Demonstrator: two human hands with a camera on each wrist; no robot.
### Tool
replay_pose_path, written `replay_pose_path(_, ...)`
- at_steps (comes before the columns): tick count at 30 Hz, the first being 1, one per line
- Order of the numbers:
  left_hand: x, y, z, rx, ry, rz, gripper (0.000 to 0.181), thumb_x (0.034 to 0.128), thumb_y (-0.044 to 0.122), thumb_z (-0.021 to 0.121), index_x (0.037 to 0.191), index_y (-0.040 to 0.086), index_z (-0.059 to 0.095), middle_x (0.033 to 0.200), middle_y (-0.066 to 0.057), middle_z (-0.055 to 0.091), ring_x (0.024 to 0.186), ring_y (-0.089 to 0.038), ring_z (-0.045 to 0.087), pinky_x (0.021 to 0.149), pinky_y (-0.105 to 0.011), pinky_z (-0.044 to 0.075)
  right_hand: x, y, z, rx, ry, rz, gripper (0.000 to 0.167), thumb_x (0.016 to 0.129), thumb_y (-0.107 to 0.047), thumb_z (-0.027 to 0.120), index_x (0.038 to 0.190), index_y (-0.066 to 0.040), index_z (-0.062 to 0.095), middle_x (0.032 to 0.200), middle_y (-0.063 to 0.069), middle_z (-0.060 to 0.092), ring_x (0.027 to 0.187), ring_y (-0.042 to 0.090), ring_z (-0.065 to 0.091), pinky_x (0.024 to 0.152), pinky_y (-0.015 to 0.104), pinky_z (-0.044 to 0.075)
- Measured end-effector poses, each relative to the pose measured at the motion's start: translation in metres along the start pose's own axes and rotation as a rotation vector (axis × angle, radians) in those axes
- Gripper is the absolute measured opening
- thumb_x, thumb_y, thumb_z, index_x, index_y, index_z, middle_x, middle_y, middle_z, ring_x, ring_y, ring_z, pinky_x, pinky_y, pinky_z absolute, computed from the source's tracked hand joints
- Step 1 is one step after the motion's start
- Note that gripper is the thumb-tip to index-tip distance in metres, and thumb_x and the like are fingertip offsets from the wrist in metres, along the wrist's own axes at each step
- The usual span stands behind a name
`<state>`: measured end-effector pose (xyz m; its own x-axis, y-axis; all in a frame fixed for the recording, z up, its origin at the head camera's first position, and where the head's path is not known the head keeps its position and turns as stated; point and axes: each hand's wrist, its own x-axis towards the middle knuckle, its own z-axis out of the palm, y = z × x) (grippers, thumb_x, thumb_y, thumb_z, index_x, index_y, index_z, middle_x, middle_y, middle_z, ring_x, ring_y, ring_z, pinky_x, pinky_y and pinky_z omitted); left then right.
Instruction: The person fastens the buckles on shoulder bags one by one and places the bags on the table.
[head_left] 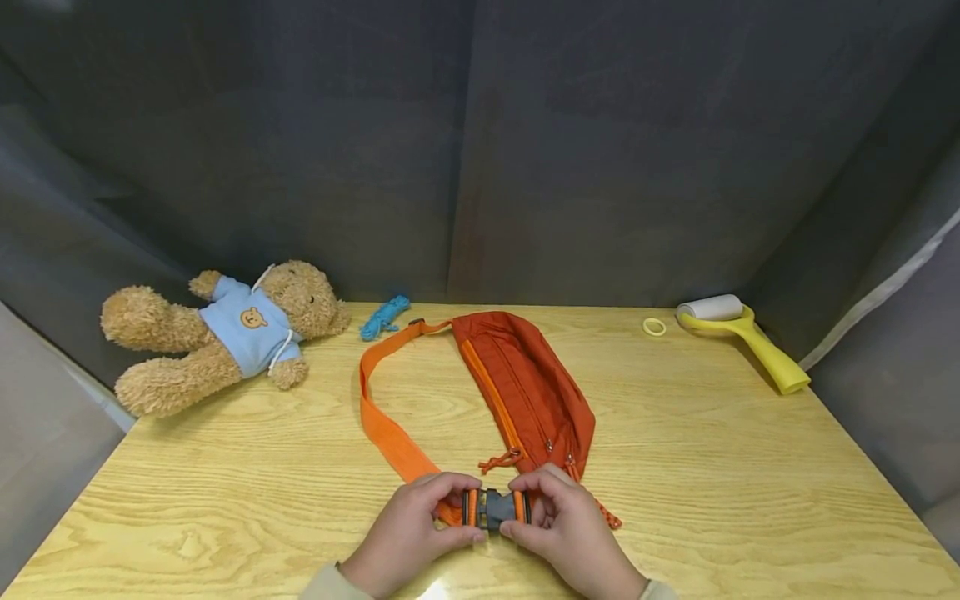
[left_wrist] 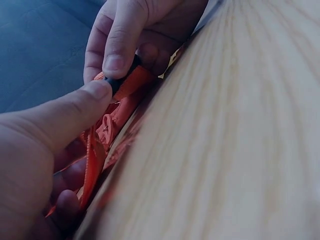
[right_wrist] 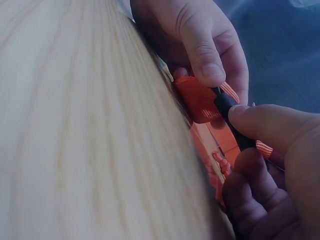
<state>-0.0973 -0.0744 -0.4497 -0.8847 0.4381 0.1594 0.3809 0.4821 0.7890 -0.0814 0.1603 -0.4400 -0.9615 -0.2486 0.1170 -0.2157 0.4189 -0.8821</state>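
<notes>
An orange-red waist bag [head_left: 521,383] lies on the wooden table, its orange strap [head_left: 386,429] looping out to the left. At the near side, both hands meet at the strap's dark plastic buckle [head_left: 497,508]. My left hand [head_left: 416,529] pinches the buckle's left end, where the strap threads through, between thumb and fingers. The right hand [head_left: 566,525] pinches the right end the same way. In the head view the two buckle halves sit together or nearly so; whether they are fully latched I cannot tell. In the right wrist view the dark buckle [right_wrist: 232,120] is partly covered by fingers.
A teddy bear [head_left: 251,329] in a blue top lies at the back left, beside a bundle of blue cord [head_left: 385,317]. At the back right are a pale yellow ring [head_left: 654,327] and a yellow-handled lint roller [head_left: 765,350]. Dark cloth [head_left: 465,150] walls the table's back.
</notes>
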Motion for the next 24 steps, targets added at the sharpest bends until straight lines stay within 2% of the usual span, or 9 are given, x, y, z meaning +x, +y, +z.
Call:
replay_pose_path(12, 0.003, 0.0008, 0.0014, -0.01, -0.001, 0.003, 0.05, 0.0802, 0.043, 0.082, 0.123, 0.022, 0.069, 0.101, 0.016, 0.065, 0.09, -0.005, 0.059, 0.078, -0.026, 0.051, -0.0002, 0.0005, -0.0001, 0.032, 0.001, 0.015, 0.037, 0.079, -0.019, 0.087, 0.108, -0.007, 0.069, 0.089, 0.002, 0.054, 0.064, 0.005, 0.051, 0.054, 0.02, 0.046)
replay_pose_path(24, 0.0028, 0.0036, -0.0004, -0.01, -0.035, -0.02, 0.05, 0.082, 0.043, 0.08, 0.126, 0.024, 0.068, 0.103, 0.015, 0.065, 0.092, -0.005, 0.058, 0.079, -0.026, 0.051, 0.0004, 0.0003, -0.0002, 0.038, -0.01, 0.039, 0.039, 0.079, -0.022, 0.087, 0.111, -0.008, 0.07, 0.088, 0.001, 0.055, 0.066, 0.006, 0.051, 0.056, 0.02, 0.045)
